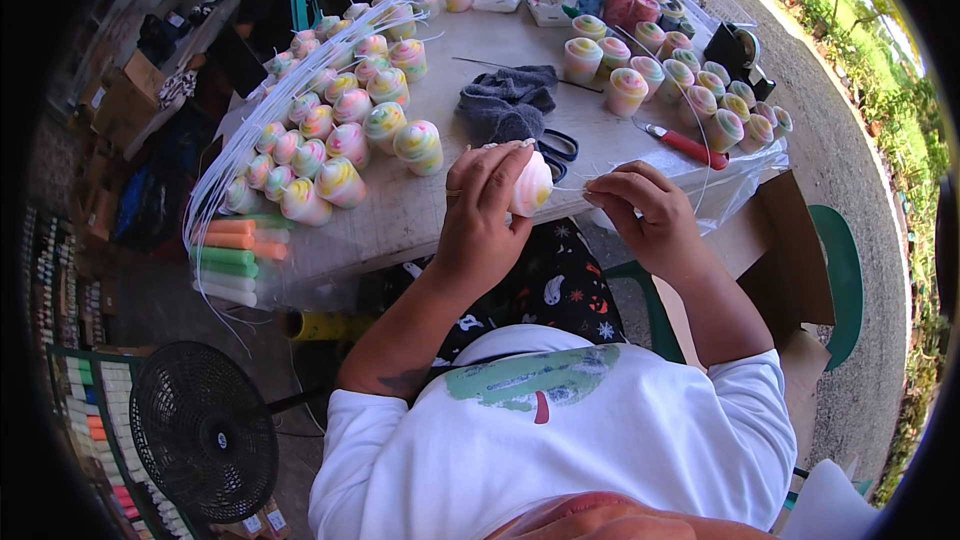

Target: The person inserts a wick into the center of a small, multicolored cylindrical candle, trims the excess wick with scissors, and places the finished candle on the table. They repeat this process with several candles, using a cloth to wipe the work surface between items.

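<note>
My left hand (478,215) wraps round a swirled pastel candle (533,185) near the table's front edge, its fingers covering the left side. Just to the right, my right hand (645,212) pinches a thin whitish strand (570,188), which seems to run to the candle; it is too fine to follow fully. Dark-handled scissors (562,147) lie right behind the held candle, beside a crumpled grey cloth (508,105). Many similar candles (386,125) with white wicks sticking up stand at the left. A long bundle of white wicks (262,115) lies across them.
More swirled candles (627,92) stand at the right, near a red-handled cutter (690,147) and a black tape dispenser (735,52). Coloured sticks (228,256) sit at the left corner. A black fan (205,430), an open cardboard box (795,250) and a green chair (840,285) flank me.
</note>
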`<state>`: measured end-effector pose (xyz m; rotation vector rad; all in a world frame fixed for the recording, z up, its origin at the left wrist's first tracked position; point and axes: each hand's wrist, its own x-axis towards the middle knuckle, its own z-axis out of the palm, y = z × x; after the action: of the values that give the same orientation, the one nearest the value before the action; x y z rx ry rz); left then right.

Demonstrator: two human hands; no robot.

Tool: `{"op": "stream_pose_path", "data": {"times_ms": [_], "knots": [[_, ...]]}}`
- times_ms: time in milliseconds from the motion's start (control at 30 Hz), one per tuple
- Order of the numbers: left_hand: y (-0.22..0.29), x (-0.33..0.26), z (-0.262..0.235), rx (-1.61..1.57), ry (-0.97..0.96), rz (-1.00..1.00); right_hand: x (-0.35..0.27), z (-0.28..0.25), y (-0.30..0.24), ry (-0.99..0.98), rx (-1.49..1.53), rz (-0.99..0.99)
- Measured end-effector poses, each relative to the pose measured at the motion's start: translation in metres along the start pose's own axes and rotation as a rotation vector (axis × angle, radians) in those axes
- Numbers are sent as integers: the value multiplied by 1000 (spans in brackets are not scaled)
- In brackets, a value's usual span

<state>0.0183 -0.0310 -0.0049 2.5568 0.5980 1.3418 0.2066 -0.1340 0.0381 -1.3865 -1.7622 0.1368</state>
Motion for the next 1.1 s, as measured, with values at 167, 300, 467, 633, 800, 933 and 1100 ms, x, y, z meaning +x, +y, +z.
{"op": "stream_pose_path", "data": {"times_ms": [167,300,467,633,800,933,1100], "knots": [[7,2,2,-23,-11,14,4,5,6,27,-118,-181],[9,3,5,-24,-10,20,6,11,13,37,-118,-225],[3,3,2,-11,22,-14,1,8,15,49,82,-45],[5,4,3,-21,-6,-13,-1,7,21,32,-19,-171],[10,5,5,-47,-20,-15,5,9,17,7,-129,-253],[3,6,4,-231,-53,-154,10,5,9,-8,-100,-129],[-4,8,-2,-699,-305,-515,10,-2,17,-27,-106,-98]]}}
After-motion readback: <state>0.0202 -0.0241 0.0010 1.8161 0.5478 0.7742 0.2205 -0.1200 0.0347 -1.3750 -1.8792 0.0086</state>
